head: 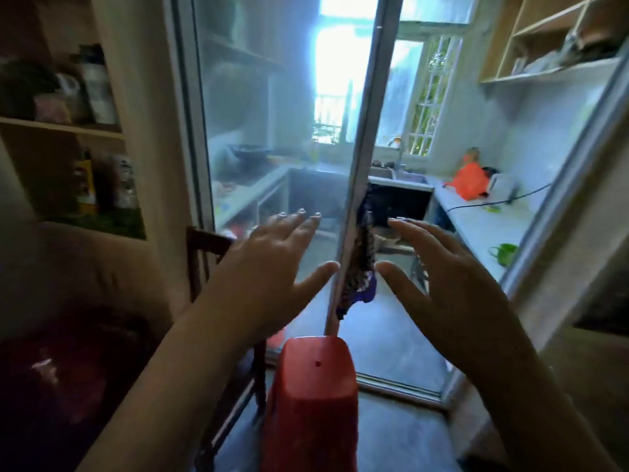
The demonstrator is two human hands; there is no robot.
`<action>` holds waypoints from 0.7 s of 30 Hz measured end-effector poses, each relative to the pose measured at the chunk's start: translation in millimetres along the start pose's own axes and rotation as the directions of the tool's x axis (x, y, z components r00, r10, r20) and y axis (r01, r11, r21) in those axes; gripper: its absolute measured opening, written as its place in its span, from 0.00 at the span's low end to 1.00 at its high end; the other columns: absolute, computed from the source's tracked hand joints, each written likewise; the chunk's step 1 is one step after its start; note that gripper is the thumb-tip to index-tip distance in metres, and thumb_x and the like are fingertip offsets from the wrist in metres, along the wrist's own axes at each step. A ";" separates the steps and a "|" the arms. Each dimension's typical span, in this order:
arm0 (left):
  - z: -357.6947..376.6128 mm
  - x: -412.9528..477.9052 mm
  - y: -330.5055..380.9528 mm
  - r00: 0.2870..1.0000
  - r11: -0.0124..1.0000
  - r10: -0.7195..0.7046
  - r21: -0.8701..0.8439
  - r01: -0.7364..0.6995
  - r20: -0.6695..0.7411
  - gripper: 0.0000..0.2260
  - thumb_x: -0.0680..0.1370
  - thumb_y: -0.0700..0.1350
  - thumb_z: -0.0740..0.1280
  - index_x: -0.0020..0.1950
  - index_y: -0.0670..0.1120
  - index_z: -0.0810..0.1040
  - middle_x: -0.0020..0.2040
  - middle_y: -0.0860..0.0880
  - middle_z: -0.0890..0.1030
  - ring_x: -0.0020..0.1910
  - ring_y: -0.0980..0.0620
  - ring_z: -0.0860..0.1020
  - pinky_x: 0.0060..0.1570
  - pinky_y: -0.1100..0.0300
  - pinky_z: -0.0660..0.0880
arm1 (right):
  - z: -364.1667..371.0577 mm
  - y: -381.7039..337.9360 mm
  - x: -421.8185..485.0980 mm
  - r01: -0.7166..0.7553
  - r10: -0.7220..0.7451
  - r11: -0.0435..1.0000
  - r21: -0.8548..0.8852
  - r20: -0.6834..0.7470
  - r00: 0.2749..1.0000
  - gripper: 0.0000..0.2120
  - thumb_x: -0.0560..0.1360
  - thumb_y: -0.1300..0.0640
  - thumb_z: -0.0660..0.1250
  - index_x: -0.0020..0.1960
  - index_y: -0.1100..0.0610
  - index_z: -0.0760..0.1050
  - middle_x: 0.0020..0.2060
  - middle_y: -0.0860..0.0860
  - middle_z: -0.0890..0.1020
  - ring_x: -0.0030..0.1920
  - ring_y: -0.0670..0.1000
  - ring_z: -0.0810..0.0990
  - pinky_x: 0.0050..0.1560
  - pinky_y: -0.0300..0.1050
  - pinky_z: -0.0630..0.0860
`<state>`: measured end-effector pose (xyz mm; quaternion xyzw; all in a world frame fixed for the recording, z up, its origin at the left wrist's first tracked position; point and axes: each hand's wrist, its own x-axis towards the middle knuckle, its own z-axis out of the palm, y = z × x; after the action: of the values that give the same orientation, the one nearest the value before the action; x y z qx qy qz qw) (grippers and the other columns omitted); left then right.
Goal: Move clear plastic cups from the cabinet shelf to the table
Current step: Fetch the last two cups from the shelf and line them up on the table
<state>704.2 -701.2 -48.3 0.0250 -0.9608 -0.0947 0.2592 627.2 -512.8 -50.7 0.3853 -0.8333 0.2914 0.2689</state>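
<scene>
My left hand (269,264) and my right hand (446,277) are both raised in front of me, fingers spread, holding nothing. They hover before a glass sliding door (258,137) and its metal frame edge (360,172). A cabinet shelf (64,126) at the far left holds dark, blurred jars and bottles. I cannot make out any clear plastic cups on it. No table shows in this view.
A red plastic stool (315,396) stands just below my hands, beside a dark wooden chair (207,243). Through the doorway lies a kitchen with a counter (483,226), an orange bag (471,180), a sink and open wall shelves (544,39). A patterned cloth (362,267) hangs on the door edge.
</scene>
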 end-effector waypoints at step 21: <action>172.1 171.1 459.7 0.834 0.796 0.547 -0.269 -0.543 -0.065 0.32 0.72 0.67 0.47 0.74 0.55 0.54 0.74 0.54 0.62 0.72 0.53 0.58 0.67 0.56 0.55 | -321.7 333.6 -157.2 -0.395 0.330 0.824 -0.405 -0.223 0.917 0.27 0.75 0.37 0.55 0.69 0.48 0.64 0.65 0.42 0.70 0.63 0.38 0.63 0.56 0.26 0.57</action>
<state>470.3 -237.8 -20.1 -0.2895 -0.9065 -0.1493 0.2686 520.4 -35.7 -28.7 0.1262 -0.9139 0.1670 0.3478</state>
